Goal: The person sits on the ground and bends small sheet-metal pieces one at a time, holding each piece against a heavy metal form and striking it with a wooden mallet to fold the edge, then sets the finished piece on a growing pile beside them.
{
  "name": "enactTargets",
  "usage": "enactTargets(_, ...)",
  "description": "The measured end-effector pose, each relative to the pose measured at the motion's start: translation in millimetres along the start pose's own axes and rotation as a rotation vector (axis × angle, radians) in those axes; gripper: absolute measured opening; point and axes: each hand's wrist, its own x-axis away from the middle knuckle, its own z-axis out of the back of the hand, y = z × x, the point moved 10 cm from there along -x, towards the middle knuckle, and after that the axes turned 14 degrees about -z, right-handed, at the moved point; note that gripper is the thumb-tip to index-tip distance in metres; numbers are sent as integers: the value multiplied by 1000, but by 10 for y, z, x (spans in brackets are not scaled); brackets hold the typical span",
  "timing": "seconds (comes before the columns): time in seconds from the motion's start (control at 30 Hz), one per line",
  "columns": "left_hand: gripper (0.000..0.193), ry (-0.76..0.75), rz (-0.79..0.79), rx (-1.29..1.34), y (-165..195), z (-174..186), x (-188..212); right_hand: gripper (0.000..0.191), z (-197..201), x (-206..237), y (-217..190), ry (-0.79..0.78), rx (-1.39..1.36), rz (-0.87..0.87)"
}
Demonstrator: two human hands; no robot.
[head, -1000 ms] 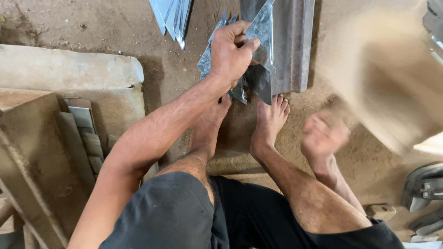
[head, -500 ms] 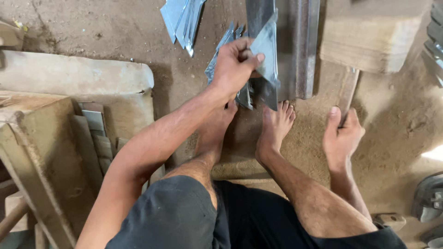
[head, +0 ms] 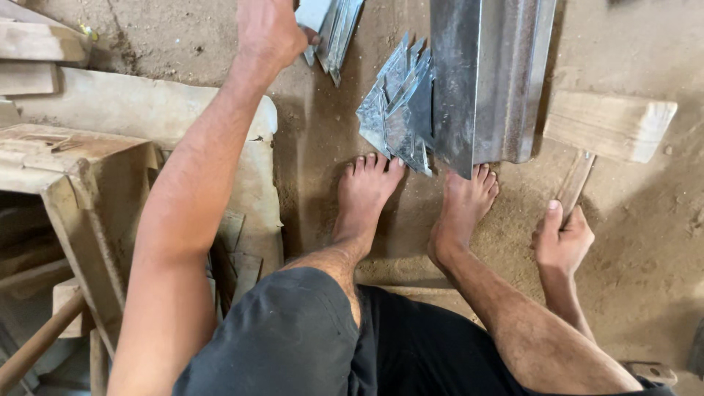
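Left hand: the left hand is stretched forward at the top of the view, resting at the near stack of cut metal sheets; the fingers lie past the frame edge, so I cannot tell whether they pinch a sheet or only touch the stack.
Right hand: the right hand is curled round the end of the wooden mallet handle, thumb laid along the shaft — a closed hold.
Mallet: the mallet head, a pale wooden block, lies on the dirt floor just right of the steel form.
Steel form: the long folded steel form lies on the floor ahead of the right foot, its near end almost at the toes.
Loose pieces: a fan of small sheet offcuts leans against the left side of the steel form, just above the left foot.
Doing it well: in my judgement, lift one sheet cleanly off the stack — by its flat face, not the cut edge.
Care: bare toes sit close to sharp corners and to the mallet's reach; a hold nearer mid-handle would likely give better control.
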Motion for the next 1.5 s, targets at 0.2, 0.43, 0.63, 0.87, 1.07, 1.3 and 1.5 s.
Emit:
enactTargets(0.2, 31, 309, 420, 1379, 412, -98, 237, 28, 113, 371, -465, -39, -190, 143)
enactTargets(0.43, 22, 203, 219, 1361, 1862, -462, 129, 30, -134, 545, -1004, -115, -14, 214)
enactTargets(0.63, 26, 146, 296, 1497, 2021, -733, 84, 31, -252, 527, -1022, -130, 76, 191)
enactTargets(0.87, 36, 262, 430, 1434, 1987, -889, 118, 29, 226, 659, -1363, -59, -215, 685)
enactTargets(1.07, 46, 335, 491, 1355, 2002, -787, 148, 25, 44, 838, -1415, -28, -117, 891)
enactTargets(1.3, 49, 313, 504, 1303, 1994, -765, 162, 25, 75, 634, -1118, 103, -90, 708)
enactTargets(1.5, 49, 363, 510, 1239, 1955, -753, 168, 31, -298, 321, -798, -30, 490, 383)
